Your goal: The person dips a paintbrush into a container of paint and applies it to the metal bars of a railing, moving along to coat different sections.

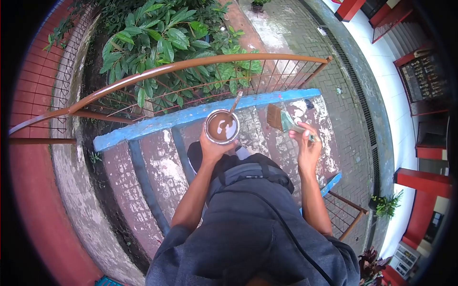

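Observation:
My left hand (213, 147) is wrapped around a small can of brown paint (221, 127), held upright in front of me. A thin stirring stick (236, 101) leans out of the can over its far rim. In my right hand (307, 143) I grip a wide paintbrush (286, 121) by its handle. Its bristles (274, 117) are brown and point left, apart from the can. Beyond both hands runs a brown metal railing (200, 62), with a blue-painted curb (267, 100) along its foot.
Worn steps (168, 159) with flaking paint and blue edges lie under me. Leafy plants (157, 43) grow behind the railing. A second low railing (344, 217) stands at the right. Past it are brick paving (341, 112), a drain grate (355, 76) and a potted plant (387, 204).

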`<action>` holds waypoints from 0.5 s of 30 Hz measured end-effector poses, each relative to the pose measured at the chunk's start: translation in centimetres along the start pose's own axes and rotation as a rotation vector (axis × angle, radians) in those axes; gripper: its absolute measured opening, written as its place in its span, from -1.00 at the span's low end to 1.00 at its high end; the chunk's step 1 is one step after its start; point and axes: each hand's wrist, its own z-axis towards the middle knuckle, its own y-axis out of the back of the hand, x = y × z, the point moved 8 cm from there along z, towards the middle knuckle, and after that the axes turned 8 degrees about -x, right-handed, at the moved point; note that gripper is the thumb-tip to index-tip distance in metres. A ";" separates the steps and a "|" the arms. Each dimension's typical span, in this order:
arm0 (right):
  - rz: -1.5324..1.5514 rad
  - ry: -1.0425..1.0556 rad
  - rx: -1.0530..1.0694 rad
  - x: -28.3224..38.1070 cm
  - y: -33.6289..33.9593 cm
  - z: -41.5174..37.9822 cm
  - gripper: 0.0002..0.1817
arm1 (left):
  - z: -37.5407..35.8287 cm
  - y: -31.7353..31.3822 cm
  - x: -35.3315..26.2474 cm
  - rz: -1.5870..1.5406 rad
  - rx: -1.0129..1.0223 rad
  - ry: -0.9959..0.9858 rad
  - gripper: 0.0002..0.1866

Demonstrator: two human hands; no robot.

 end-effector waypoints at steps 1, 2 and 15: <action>-0.002 -0.002 0.004 0.2 0.3 0.2 -0.61 | 0.2 -0.3 -0.2 0.015 -0.002 -0.030 0.01; -0.310 0.210 0.093 1.7 -0.1 0.3 -0.65 | 0.2 -0.6 -0.5 0.030 -0.003 -0.060 0.02; -0.227 0.114 0.045 4.2 0.8 -0.2 -0.84 | 0.3 -1.7 -2.7 0.063 0.023 -0.047 0.04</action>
